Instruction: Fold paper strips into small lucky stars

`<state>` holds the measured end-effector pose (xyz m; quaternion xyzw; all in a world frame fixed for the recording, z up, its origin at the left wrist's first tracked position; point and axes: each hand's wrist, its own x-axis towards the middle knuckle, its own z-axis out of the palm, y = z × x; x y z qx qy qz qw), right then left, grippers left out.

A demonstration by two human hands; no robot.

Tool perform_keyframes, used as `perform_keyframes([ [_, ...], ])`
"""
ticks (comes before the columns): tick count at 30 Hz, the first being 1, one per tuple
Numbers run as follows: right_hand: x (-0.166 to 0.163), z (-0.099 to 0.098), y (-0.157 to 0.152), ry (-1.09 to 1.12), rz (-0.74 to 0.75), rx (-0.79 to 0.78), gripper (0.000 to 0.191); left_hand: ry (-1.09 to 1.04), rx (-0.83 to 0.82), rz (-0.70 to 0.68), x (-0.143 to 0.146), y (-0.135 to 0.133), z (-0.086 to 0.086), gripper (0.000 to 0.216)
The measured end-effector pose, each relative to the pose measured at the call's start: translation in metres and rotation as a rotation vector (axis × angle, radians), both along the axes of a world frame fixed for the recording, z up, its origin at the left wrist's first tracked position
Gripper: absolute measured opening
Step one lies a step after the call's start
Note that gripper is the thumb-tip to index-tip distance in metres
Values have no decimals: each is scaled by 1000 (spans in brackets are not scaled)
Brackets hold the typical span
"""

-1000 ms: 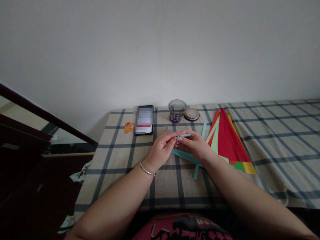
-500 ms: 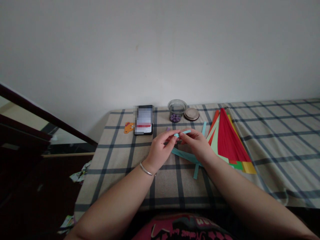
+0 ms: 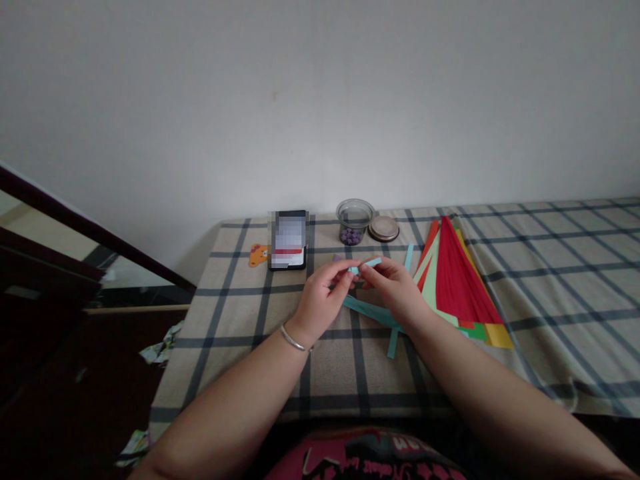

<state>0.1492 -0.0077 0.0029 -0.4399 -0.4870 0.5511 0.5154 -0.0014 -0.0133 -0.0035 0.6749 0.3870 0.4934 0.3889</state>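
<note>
My left hand point(image 3: 323, 297) and my right hand point(image 3: 395, 287) meet above the checked cloth, and both pinch a short light-blue paper strip point(image 3: 367, 265) between their fingertips. My left wrist wears a thin silver bangle point(image 3: 293, 339). Under the hands lie several loose teal paper strips point(image 3: 373, 313) on the cloth. Just to the right of my right hand a fan of coloured paper sheets point(image 3: 457, 280) in red, green, orange and yellow is spread out.
A phone point(image 3: 289, 240) lies at the back with an orange bear-shaped piece point(image 3: 258, 255) on its left. A clear jar point(image 3: 355, 222) holding purple bits stands beside its lid point(image 3: 383, 229). The checked cloth point(image 3: 550, 280) ends at a drop on the left.
The hands have risen slightly and the blue strip now sits a little higher between the fingertips. In the last half second almost nothing has shifted.
</note>
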Motion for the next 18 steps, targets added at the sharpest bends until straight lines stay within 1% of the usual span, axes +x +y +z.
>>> perform_keyframes([
  [9, 0, -2, -1, 129, 87, -65, 25, -174, -156, -83, 2, -1, 7, 28],
  [14, -1, -1, -1, 124, 92, -83, 29, -210, -190, -109, 1, 0, 6, 29],
  [18, 0, -2, -1, 127, 118, -92, 29, -245, -207, -127, 1, 0, 6, 30],
])
